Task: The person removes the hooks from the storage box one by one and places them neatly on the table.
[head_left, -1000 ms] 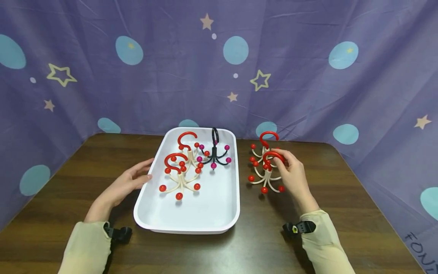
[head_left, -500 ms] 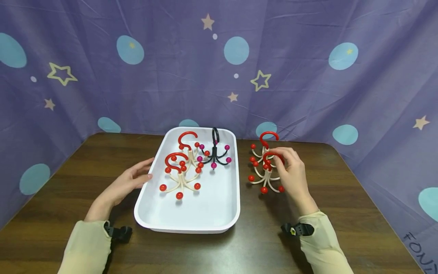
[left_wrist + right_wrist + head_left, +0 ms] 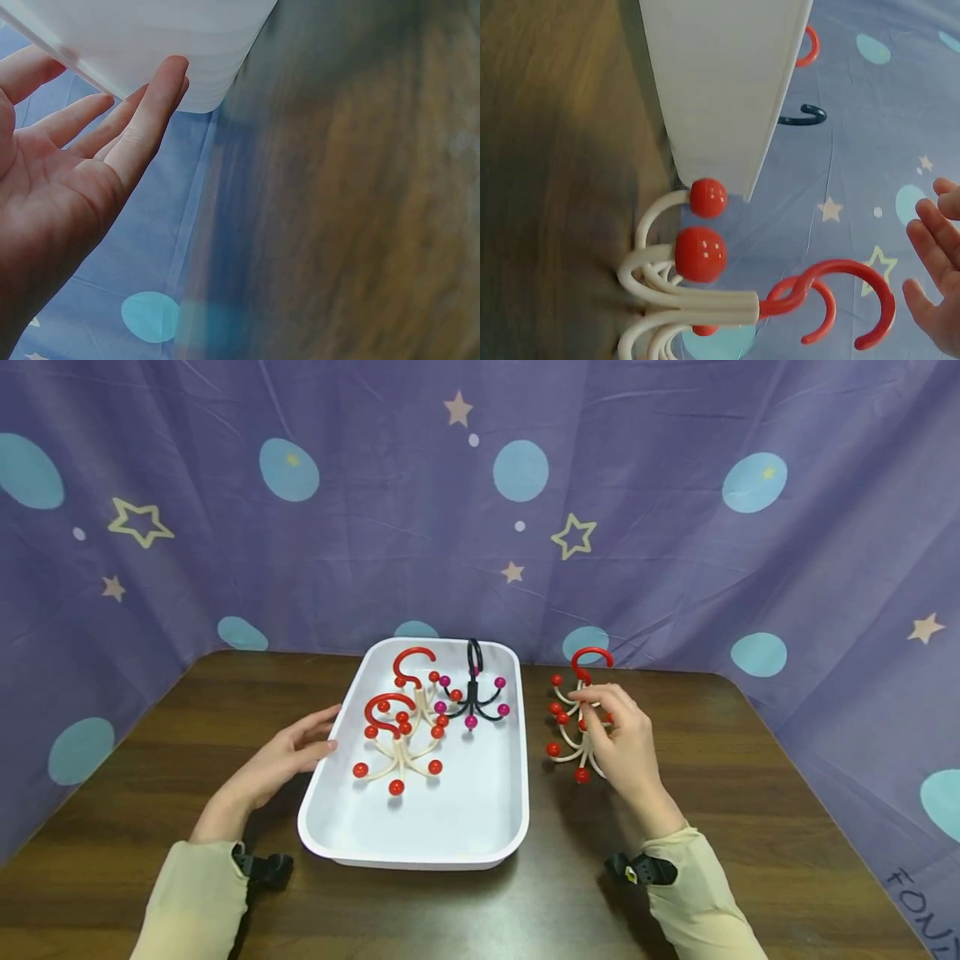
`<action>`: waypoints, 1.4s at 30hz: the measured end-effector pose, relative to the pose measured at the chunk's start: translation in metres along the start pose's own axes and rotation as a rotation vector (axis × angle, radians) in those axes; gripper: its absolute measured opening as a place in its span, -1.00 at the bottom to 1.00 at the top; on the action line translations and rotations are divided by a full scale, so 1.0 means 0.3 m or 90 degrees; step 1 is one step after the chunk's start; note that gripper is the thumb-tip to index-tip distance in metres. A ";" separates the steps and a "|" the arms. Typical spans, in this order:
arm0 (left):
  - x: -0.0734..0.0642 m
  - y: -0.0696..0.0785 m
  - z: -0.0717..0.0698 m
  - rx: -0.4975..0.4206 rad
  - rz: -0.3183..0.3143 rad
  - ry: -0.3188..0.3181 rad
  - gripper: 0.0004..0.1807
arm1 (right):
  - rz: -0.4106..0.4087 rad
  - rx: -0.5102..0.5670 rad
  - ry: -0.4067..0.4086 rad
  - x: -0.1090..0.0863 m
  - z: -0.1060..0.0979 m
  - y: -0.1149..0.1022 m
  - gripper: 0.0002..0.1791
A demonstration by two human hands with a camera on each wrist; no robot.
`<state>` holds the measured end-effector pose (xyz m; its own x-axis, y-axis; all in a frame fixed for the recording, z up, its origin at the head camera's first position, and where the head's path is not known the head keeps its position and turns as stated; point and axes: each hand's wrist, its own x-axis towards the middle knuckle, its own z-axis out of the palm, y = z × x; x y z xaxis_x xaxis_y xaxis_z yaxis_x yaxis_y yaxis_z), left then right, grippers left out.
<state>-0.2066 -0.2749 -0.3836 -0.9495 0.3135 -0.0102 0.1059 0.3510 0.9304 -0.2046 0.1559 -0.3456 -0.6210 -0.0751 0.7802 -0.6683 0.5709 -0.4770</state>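
My left hand [image 3: 277, 768] is at the left side of a white tray [image 3: 412, 863], its fingers extended along the outer wall [image 3: 206, 56] and thumb near the rim. Inside the tray stand two cream claw hangers with red hooks and red ball tips, one nearer [image 3: 400, 753] and one farther [image 3: 420, 702], plus a black claw hanger [image 3: 472, 695] with magenta balls. Right of the tray, my right hand [image 3: 624, 739] hovers over a cream claw hanger [image 3: 720, 307], hiding its red hook in the head view. The right wrist view shows a gap between fingers and hook.
Behind that hanger stands another with a red hook [image 3: 592, 652], close to it. All rests on a brown wooden table [image 3: 750, 793]. A purple curtain [image 3: 637, 560] with stars and blue ovals hangs along the table's back edge.
My right hand has come off the nearer right hanger's red hook and shifted slightly left above it. The hangers, tray and left hand have stayed in place.
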 end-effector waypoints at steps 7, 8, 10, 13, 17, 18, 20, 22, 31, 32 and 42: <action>-0.002 -0.007 -0.002 -0.001 -0.011 0.001 -0.32 | -0.003 0.027 -0.033 -0.014 0.036 -0.032 -0.78; -0.001 -0.007 -0.002 0.000 -0.011 0.001 -0.32 | -0.004 0.029 -0.038 -0.015 0.041 -0.037 -0.78; 0.000 -0.006 -0.003 -0.001 -0.010 0.001 -0.32 | -0.008 0.031 -0.052 -0.019 0.051 -0.045 -0.78; 0.001 -0.004 -0.004 -0.003 -0.011 0.001 -0.32 | -0.022 0.051 -0.071 -0.024 0.070 -0.057 -0.77; 0.001 -0.004 -0.007 -0.004 -0.015 0.000 -0.31 | -0.034 0.083 -0.099 -0.026 0.094 -0.076 -0.77; 0.001 -0.004 -0.008 -0.002 -0.015 0.000 -0.31 | -0.031 0.088 -0.107 -0.026 0.099 -0.082 -0.77; 0.002 -0.003 -0.011 0.000 -0.015 0.003 -0.31 | -0.021 0.089 -0.127 -0.023 0.108 -0.095 -0.77; 0.004 0.000 -0.015 0.003 -0.013 0.004 -0.31 | -0.009 0.083 -0.149 -0.016 0.116 -0.110 -0.77; 0.003 0.005 -0.020 0.012 -0.021 0.008 -0.30 | -0.048 0.046 -0.270 0.042 0.181 -0.163 -0.76; 0.001 0.003 -0.020 0.012 -0.022 0.008 -0.30 | -0.055 0.045 -0.282 0.047 0.190 -0.169 -0.75; 0.004 -0.017 -0.007 -0.001 -0.015 0.006 -0.31 | -0.083 0.012 -0.373 0.128 0.246 -0.222 -0.70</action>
<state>-0.2089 -0.2781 -0.3877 -0.9544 0.2973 -0.0291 0.0826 0.3564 0.9307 -0.2143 0.0547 -0.3137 -0.6526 -0.5847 0.4819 -0.7576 0.5127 -0.4039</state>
